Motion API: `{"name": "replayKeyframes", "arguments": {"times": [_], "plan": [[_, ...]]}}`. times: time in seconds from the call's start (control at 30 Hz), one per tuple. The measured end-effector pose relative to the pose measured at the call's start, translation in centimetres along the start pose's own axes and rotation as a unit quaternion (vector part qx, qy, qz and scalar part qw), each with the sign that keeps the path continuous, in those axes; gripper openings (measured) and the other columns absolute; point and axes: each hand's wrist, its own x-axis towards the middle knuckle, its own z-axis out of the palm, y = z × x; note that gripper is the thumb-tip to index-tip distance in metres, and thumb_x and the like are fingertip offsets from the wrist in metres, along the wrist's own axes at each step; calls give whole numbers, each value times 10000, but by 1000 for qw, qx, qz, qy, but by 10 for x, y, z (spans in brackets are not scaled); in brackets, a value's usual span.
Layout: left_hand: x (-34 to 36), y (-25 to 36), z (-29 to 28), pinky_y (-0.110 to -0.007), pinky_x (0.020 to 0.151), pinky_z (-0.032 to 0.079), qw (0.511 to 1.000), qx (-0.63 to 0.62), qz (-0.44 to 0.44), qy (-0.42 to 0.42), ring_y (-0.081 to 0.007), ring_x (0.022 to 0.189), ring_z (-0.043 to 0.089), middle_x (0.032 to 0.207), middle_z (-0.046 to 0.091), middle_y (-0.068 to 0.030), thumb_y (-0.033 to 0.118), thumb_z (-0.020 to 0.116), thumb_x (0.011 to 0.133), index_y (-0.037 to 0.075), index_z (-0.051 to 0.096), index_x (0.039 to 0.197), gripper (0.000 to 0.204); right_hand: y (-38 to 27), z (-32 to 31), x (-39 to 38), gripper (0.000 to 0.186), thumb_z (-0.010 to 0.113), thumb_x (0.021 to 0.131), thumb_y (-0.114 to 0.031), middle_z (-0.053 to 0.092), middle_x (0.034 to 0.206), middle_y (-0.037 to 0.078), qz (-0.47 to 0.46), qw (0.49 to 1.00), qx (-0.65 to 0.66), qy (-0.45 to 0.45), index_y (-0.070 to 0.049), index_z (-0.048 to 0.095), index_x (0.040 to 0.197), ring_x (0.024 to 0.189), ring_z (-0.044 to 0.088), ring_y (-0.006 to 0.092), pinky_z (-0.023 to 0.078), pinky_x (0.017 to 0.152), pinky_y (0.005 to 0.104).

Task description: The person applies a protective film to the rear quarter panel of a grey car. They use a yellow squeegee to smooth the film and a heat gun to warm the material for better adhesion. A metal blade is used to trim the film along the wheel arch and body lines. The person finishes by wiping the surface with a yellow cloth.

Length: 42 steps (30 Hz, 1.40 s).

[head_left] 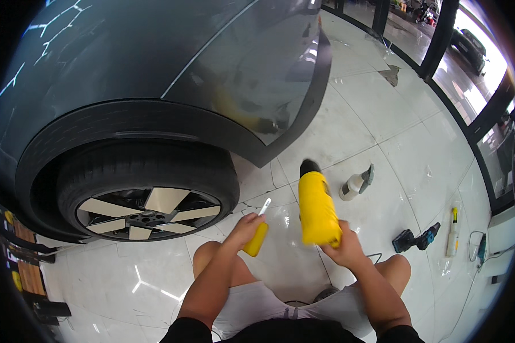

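My right hand (348, 248) is closed round the handle of a yellow heat gun (319, 208). Its black nozzle points away from me, toward the grey car's lower corner. On the left, my left hand (246, 230) is closed on a small tool. A slim pale piece (265, 206) sticks out past its fingers, and a flat yellow piece (256, 241) shows beside the palm; I cannot tell if these are one thing. Both hands are held apart from the grey car body panel (257, 63), in front of the black tyre (149, 163).
On the tiled floor at the right stand a white spray bottle (352, 186) and, farther right, a cordless power tool (416, 240). A yellow-topped bottle (452, 234) and a cable (469, 291) lie beyond. Glass doors with dark frames (440, 43) line the far right.
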Motion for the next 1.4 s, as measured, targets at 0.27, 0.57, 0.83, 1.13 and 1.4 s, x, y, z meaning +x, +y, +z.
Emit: {"name": "replayKeyframes", "arguments": {"times": [0.27, 0.57, 0.83, 1.13, 1.4], "plan": [[21, -24, 4, -371, 862, 482, 988, 140, 63, -16, -268, 1017, 647, 1135, 675, -173, 389, 572, 934, 35, 612, 1211, 451, -66, -1, -22, 495, 813, 655, -277, 651, 841, 115, -318, 947, -45, -15, -62, 596, 1044, 751, 656, 323, 522, 656, 404], [8, -23, 19, -372, 885, 478, 977, 192, 85, -31, -273, 1050, 641, 1170, 664, -177, 395, 564, 936, 42, 598, 1246, 471, -96, 9, -6, 474, 813, 591, -241, 620, 835, 46, -463, 885, 24, 53, -68, 606, 981, 664, 637, 242, 498, 587, 339], [-12, -15, 18, -373, 906, 475, 976, 205, 57, -47, -278, 1079, 636, 1201, 655, -181, 400, 557, 938, 48, 586, 1277, 490, -77, 9, -4, 470, 828, 612, -269, 639, 837, 68, -408, 913, 11, 22, -89, 602, 983, 699, 660, 262, 523, 611, 362], [-1, -16, 4, -381, 926, 471, 976, 208, 54, -44, -297, 1100, 632, 1231, 641, -194, 409, 549, 940, 50, 574, 1302, 511, -42, 18, -3, 535, 813, 622, -231, 661, 884, 92, -329, 944, -36, 12, -78, 576, 1076, 750, 669, 310, 524, 623, 399], [40, -61, 4, -383, 931, 470, 982, 178, 55, -12, -322, 1095, 631, 1218, 641, -220, 381, 523, 957, 34, 585, 1279, 478, -29, 22, -3, 509, 781, 629, -133, 659, 921, 101, -282, 958, -51, -12, -70, 564, 1086, 781, 667, 321, 515, 667, 421]]}}
